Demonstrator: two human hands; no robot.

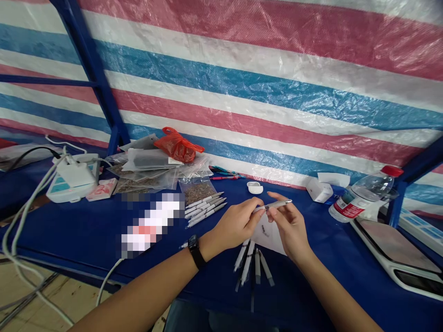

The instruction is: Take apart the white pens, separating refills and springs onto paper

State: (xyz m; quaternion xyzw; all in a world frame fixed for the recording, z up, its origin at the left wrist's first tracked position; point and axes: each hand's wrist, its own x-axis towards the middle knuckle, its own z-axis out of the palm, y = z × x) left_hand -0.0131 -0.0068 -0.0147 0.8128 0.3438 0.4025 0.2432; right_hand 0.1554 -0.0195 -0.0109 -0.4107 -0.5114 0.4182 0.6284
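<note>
A bare left forearm (145, 295) wearing a black wristwatch (194, 245) and a bare right forearm (332, 290) reach in from the bottom edge. The left hand (237, 226) and right hand (289, 226) both pinch a slim silver pen (278, 204) between their fingers, above a white paper sheet (268, 235) on a blue desk (79, 235). Loose white pen parts (247, 263) lie just below; more white pens (204, 207) lie to the left.

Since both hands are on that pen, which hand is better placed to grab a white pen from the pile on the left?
Left, probably: the left hand is nearest the pile of white pens, though it pinches the silver-tipped pen with the right hand, which sits farther away.
</note>
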